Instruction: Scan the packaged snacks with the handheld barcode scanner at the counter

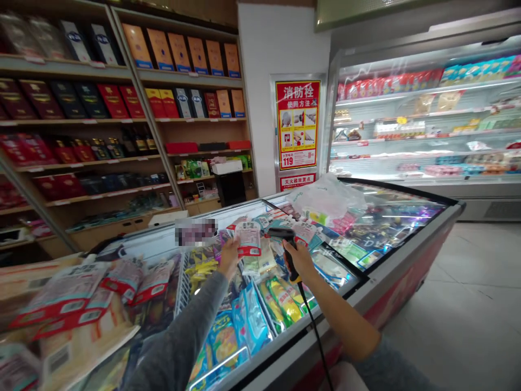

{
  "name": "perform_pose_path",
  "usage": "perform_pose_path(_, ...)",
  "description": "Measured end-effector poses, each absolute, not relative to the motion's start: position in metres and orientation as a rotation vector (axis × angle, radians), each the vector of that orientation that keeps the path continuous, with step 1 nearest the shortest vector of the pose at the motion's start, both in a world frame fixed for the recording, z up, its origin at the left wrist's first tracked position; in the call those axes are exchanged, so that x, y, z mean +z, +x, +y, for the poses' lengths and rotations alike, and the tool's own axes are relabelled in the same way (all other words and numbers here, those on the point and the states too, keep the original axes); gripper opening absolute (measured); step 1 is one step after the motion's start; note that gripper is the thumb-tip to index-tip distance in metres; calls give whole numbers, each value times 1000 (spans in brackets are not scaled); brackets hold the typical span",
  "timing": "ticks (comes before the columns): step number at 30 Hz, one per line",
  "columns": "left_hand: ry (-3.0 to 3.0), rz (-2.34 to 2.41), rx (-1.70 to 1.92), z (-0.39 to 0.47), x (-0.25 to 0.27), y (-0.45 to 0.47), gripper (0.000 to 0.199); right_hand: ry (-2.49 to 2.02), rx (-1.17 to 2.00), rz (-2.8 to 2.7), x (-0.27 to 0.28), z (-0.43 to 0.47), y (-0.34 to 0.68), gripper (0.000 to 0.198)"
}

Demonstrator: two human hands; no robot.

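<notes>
Over the chest freezer (pixel 415 255), my left hand (pixel 229 255) is closed on the edge of a red-and-white food packet (pixel 248 239), held up with its printed side towards me. To its right, my right hand (pixel 300 259) wraps round the grip of a black barcode scanner (pixel 290 255) with yellow trim. The scanner's head is level with the packet and close beside it, and a black cable hangs down from its handle. Beneath both hands lie yellow-green packs (pixel 280 298) and blue packs (pixel 252 320), sorted by wire dividers.
More red-and-white packets (pixel 77 288) are piled at the left. A clear plastic bag (pixel 325 198) with packets rests on the freezer's far glass. Shelves of boxed goods (pixel 175 51) stand behind, and a lit display fridge (pixel 423 130) is at the right.
</notes>
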State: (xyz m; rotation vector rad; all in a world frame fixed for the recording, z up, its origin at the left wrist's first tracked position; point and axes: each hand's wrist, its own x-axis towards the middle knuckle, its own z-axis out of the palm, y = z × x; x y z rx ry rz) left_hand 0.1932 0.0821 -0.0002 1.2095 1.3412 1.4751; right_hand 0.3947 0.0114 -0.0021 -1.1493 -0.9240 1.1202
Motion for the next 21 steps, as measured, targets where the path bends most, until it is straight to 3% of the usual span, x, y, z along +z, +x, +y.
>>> perform_pose_path(4, 729, 1214, 1698, 50, 5, 108, 12, -1094, 1243, -1000, -9, 22, 332, 41)
perform_pose_path(9, 608, 1228, 1852, 23, 1, 40, 13, -985, 1338, -1191, -6, 31, 255, 41)
perform_pose_path(21, 593, 1046, 2166, 33, -52, 17, 23, -888, 1529, -1287, -20, 30, 210, 53)
